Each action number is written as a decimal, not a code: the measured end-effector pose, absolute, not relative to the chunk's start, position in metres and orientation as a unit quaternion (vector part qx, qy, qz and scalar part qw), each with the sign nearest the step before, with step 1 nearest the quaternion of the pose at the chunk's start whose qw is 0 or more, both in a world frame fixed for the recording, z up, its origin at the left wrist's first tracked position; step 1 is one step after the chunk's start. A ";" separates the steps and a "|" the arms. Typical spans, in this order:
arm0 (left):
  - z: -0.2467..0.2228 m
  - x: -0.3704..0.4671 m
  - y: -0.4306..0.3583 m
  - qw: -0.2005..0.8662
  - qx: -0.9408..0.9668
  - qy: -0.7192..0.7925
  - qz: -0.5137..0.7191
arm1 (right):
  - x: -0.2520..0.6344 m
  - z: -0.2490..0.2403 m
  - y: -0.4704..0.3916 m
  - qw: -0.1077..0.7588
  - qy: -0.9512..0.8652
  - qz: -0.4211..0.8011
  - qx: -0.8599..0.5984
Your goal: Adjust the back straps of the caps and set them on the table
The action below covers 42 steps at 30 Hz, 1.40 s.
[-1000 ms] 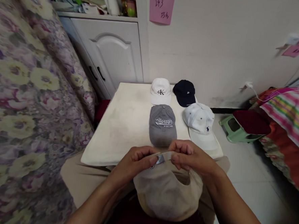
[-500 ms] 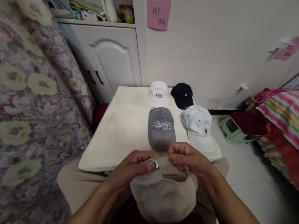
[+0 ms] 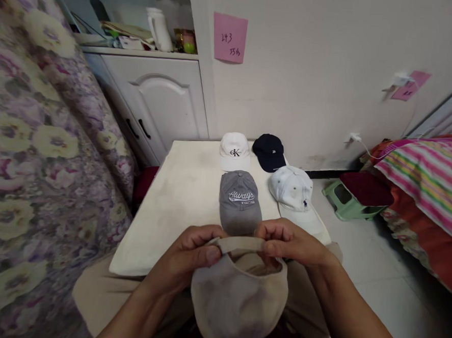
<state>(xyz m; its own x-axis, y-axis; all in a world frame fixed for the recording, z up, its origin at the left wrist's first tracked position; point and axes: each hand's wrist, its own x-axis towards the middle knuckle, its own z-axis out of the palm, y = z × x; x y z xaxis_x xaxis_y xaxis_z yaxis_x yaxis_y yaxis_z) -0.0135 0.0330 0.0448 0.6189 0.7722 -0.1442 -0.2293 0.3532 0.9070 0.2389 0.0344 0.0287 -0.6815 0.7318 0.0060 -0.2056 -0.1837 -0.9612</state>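
A beige baseball cap (image 3: 239,302) hangs over my lap, its back opening and strap turned up toward me. My left hand (image 3: 200,251) pinches the left end of the strap, thumb on top. At the strap's right end, my right hand (image 3: 292,244) is closed with thumb and fingers together. Just beyond both hands lies a grey cap (image 3: 240,203) with white "Always" lettering. Behind it on the table are a white cap (image 3: 235,151) marked CK and a dark navy cap (image 3: 270,152). A pale blue cap (image 3: 293,191) rests near the table's right edge.
The cream-covered table (image 3: 162,211) stands against the wall. A floral curtain (image 3: 49,178) hangs at the left, beside a white cabinet (image 3: 161,99). To the right are a green stool (image 3: 346,199) and a bed with a striped cover (image 3: 432,174).
The beige cap's strap now spans between both hands, and the small light-blue tag at my left thumb no longer shows. The view has tilted up slightly.
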 end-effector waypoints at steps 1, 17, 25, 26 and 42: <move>0.047 -0.013 0.035 0.768 0.464 0.287 0.336 | 0.242 0.031 0.035 0.327 -0.558 0.723 -0.241; 0.032 -0.011 0.035 0.724 0.549 0.318 0.270 | 0.267 0.019 0.005 0.354 -0.575 0.658 -0.333; 0.024 -0.006 0.032 0.743 0.499 0.355 0.269 | 0.262 -0.006 -0.004 0.376 -0.541 0.655 -0.370; 0.029 -0.006 0.035 0.737 0.508 0.351 0.275 | 0.262 -0.002 -0.003 0.393 -0.539 0.648 -0.367; 0.038 -0.017 0.023 0.638 0.669 0.256 0.282 | 0.279 -0.020 -0.018 0.314 -0.595 0.666 -0.322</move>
<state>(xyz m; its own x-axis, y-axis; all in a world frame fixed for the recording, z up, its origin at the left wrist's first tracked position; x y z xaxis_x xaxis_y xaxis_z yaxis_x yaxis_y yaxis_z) -0.0166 0.0226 0.0382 0.7100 0.7023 0.0517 -0.0177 -0.0555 0.9983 0.2788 -0.0184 -0.0201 -0.5954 0.8015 -0.0559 -0.0347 -0.0951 -0.9949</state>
